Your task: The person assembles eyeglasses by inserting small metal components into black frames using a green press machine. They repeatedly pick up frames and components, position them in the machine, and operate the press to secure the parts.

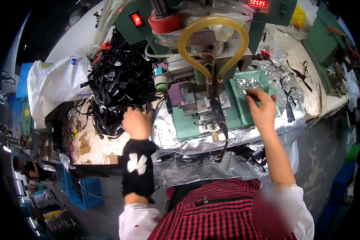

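My left hand is at the lower right edge of a big heap of black straps. Its fingers are curled in and closed on a black strap. Over at the green metal tray, my right hand has thumb and index finger brought together beside a pile of small shiny metal pieces. What sits between those fingertips is too small to make out. Between my hands stands a green bench press. A black strap lies across its work spot and hangs down over the front edge.
A yellow looped hose arches over the press. A white plastic bag lies left of the heap. Silvery foil covers the table's front. More loose straps and another green machine are at the right. A blue crate stands lower left.
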`<state>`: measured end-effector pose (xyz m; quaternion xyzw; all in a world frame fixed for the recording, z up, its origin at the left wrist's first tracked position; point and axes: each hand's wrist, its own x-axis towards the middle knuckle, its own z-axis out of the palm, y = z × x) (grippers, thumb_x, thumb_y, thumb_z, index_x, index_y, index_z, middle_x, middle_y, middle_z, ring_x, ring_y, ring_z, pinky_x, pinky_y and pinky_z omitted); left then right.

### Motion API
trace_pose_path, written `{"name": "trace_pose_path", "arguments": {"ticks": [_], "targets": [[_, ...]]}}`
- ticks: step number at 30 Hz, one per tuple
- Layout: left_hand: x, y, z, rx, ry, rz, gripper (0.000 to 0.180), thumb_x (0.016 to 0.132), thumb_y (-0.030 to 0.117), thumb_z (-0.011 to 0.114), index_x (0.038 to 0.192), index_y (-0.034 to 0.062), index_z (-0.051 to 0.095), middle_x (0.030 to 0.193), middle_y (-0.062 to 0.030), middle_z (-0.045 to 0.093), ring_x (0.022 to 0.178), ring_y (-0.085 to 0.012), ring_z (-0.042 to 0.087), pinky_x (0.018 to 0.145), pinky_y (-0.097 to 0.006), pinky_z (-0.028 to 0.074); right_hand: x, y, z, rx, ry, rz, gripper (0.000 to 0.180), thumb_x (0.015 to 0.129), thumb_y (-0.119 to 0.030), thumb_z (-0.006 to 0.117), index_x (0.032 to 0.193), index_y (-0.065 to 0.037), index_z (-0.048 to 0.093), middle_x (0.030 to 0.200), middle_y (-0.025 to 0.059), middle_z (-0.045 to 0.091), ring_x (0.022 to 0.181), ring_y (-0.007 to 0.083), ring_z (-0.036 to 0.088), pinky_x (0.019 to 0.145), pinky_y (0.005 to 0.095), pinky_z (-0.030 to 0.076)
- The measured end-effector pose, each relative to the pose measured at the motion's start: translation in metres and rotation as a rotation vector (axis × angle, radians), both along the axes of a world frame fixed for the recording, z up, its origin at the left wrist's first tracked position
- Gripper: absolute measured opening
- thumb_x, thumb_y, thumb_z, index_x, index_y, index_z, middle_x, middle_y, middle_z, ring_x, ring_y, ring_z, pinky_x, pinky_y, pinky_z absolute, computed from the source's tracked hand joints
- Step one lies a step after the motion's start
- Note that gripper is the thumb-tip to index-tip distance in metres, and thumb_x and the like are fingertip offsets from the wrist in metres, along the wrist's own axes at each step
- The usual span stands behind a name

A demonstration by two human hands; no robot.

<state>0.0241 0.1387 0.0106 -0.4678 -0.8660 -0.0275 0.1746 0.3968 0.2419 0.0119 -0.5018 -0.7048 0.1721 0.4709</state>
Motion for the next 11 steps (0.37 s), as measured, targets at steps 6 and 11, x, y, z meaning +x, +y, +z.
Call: {"name": "trace_pose_path", "arguments": {"ticks": [6,11], "targets": [[-0.031,0.012,-0.047,0.100,-0.208,0.014,0.027,0.079,0.033,0.077,0.082,0.0059,0.075,0.091,-0.0132,0.070,0.085,-0.0348,0.070,0.070,-0.046,0.057,0.052,-0.032,-0.014,0.046,-0.106,-0.167,0.013,0.086,-0.002,0.070,0.098,-0.003,0.072,0.095,0.0115,0.071,0.088,0.0275,0.066,0.081,0.0359,0.051],[-0.023,0.020,-0.036,-0.130,-0.268,0.135,0.045,0.076,0.049,0.081,0.092,0.0077,0.078,0.104,-0.0160,0.073,0.095,-0.0346,0.072,0.078,-0.045,0.058,0.051,-0.049,-0.007,-0.054,0.009,-0.135,0.013,0.092,-0.005,0.070,0.104,-0.002,0.072,0.102,0.0072,0.072,0.093,0.0226,0.067,0.085,0.0327,0.051]]}}
